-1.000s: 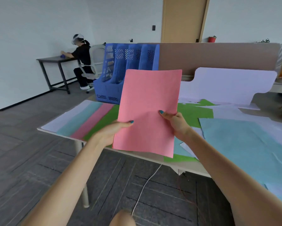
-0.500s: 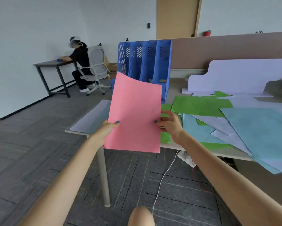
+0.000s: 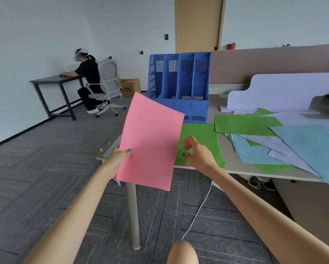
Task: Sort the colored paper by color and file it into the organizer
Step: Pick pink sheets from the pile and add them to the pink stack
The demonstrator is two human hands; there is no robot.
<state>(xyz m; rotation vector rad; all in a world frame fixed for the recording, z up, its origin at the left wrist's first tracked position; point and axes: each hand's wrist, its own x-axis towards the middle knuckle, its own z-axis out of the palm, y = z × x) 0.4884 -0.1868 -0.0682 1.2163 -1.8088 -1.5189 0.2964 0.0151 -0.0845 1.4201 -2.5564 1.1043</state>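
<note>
L hand [image 3: 119, 156] holds pink sheet [image 3: 151, 143] by paper-strewn desk [image 3: 225, 149].

Shut wooden door [image 3: 198, 23] in the back wall, pale walls [image 3: 45, 25] on either side. Small dark wall plate [image 3: 166, 36] just left of the door. Far left of the door, a dark-legged desk [image 3: 55, 80] against the side wall, with a seated person [image 3: 89, 73] in a grey mesh swivel chair [image 3: 107, 80]. Cardboard box [image 3: 130, 86] on the floor, below and left of the door. Brown partition [image 3: 270, 61] stretching right from the door, red pot [image 3: 231, 46] on top. Grey carpet tiles [image 3: 45, 159] in front of the door, white cable [image 3: 198, 208] trailing over them. Soft, even light.
</note>
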